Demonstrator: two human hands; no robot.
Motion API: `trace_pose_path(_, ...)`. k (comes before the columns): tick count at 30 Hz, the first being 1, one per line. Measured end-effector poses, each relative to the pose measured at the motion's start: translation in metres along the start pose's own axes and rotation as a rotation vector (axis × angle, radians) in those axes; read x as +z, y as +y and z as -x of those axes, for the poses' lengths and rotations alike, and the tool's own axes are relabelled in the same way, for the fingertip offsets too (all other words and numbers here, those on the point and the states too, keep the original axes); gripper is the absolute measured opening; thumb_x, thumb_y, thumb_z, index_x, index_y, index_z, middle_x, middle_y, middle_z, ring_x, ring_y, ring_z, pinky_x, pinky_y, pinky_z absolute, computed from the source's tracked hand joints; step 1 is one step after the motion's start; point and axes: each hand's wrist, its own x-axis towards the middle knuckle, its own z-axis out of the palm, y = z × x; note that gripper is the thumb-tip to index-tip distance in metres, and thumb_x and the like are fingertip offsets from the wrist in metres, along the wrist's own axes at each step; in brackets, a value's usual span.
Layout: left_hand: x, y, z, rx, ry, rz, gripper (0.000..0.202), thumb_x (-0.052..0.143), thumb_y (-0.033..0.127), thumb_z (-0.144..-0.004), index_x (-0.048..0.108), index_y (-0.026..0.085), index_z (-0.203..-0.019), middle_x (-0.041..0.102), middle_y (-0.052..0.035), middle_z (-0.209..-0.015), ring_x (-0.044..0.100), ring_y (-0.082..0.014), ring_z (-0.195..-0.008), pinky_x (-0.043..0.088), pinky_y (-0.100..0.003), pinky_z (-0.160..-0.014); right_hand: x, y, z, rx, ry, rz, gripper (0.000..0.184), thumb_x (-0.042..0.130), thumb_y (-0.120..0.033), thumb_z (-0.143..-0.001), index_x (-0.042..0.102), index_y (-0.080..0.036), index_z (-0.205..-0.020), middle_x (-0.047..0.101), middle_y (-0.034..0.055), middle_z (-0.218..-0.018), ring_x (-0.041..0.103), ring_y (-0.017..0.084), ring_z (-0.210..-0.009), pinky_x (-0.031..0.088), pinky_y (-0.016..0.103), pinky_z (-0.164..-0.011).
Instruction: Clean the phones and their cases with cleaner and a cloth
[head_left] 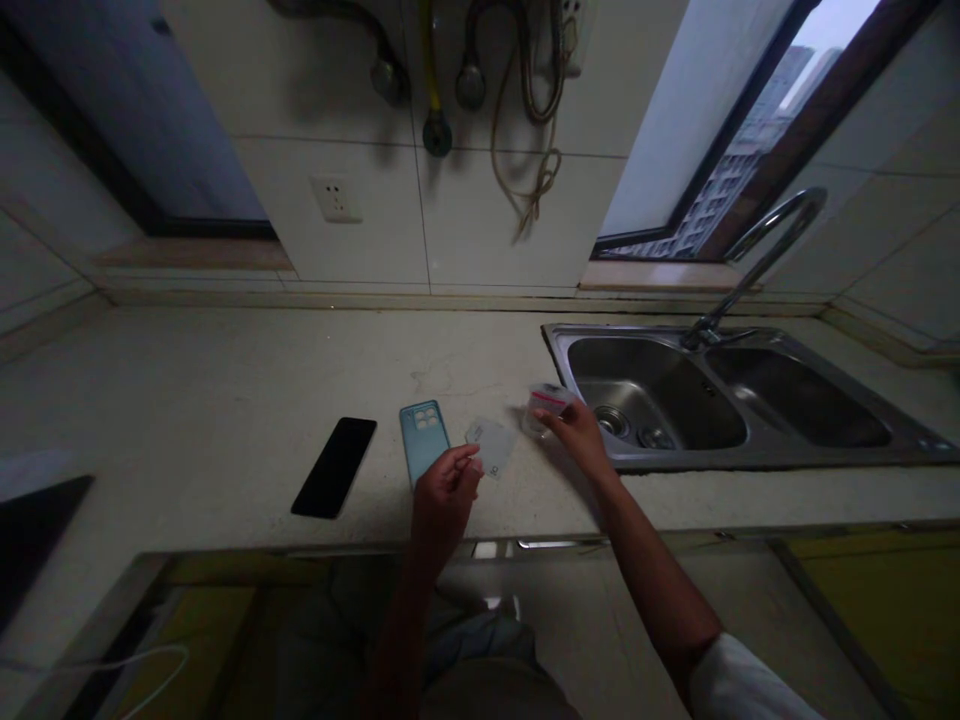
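- Across the middle of the frame runs the pale counter (225, 370), and everything small is spread out on it, probably because it is flat and within easy reach.
- Right of centre, the double steel sink (675, 459) is set into that counter, its near basin edge just beside the action.
- Upper right, the curved tap (757, 278) rises behind the sink, well apart from both hands.
- Lower centre, here's the left hand (444, 495), fingers bunched over the near end of the case and by the edge of the clear sleeve; whether they pinch anything, I cannot tell.
- Centre right, the right hand (581, 437) has a grasp on the small clear bag, thumb and fingers at its side, seemingly so the flimsy plastic doesn't slip.
- Left of centre, the dark phone (335, 468) lies flat and slanted, screen up by the look of it, apart from the hands, perhaps to leave them room.
- Near the centre, the blue phone case (421, 440) lies with its camera cutouts at the far end, part hidden by the left hand.
- Just right of it, the clear sleeve (493, 445) lies flat, its print too small to read.
- Beside the sink's left corner, the bag (550, 400) shows its red strip uppermost, contents unclear.
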Motion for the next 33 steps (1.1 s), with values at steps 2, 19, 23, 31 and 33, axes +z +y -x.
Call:
trace_pose_path(2,0.008,-0.009,-0.005,0.000,-0.008,0.011,0.041,0.069,0.045,-0.077,0.069,0.014,-0.104,0.068,-0.0039,-0.076,0.060,-0.0117,-0.061,0.049,-0.021,-0.055,-0.001,0.001,0.002,0.042,0.072,-0.051,0.045,0.088,-0.042,-0.061,0.074,-0.020,-0.097,0.077,0.0062,-0.097,0.071,0.024,-0.090,0.057,0.038,-0.083)
trace_pose_path(19,0.074,-0.047,-0.033,-0.034,-0.060,0.283,0.066,0.064,0.067,-0.077,0.065,0.014,-0.116,0.069,-0.0128,-0.111,0.068,-0.0261,-0.097,0.062,-0.035,-0.071,0.016,-0.013,0.051,0.234,0.239,-0.519,0.038,0.089,-0.040,-0.059,0.069,-0.020,-0.084,0.072,-0.0006,-0.077,0.066,0.015,-0.063,0.057,0.023,-0.051)
trace_pose_path(23,0.073,-0.055,-0.037,-0.014,-0.026,0.220,0.057,0.062,0.062,-0.082,0.067,0.015,-0.114,0.070,-0.0130,-0.109,0.068,-0.0258,-0.098,0.061,-0.037,-0.076,0.019,-0.008,0.049,0.281,0.232,-0.585,0.033,0.087,-0.036,-0.064,0.068,-0.021,-0.087,0.073,-0.0014,-0.080,0.067,0.015,-0.067,0.059,0.023,-0.054)
trace_pose_path(31,0.072,-0.068,-0.044,0.092,0.006,-0.003,0.038,0.056,0.047,-0.091,0.069,0.018,-0.112,0.071,-0.0122,-0.109,0.066,-0.0258,-0.104,0.056,-0.041,-0.091,0.015,-0.001,0.047,0.328,0.180,-0.710,0.028,0.086,-0.028,-0.065,0.068,-0.018,-0.085,0.073,-0.0001,-0.080,0.070,0.017,-0.072,0.064,0.029,-0.061)
trace_pose_path(33,0.072,-0.067,-0.043,0.095,-0.007,0.012,0.034,0.054,0.044,-0.092,0.069,0.019,-0.111,0.071,-0.0117,-0.107,0.067,-0.0246,-0.099,0.056,-0.040,-0.089,0.009,-0.003,0.044,0.349,0.180,-0.748,0.025,0.085,-0.024,-0.066,0.069,-0.019,-0.085,0.074,-0.0002,-0.081,0.071,0.017,-0.074,0.065,0.030,-0.064)
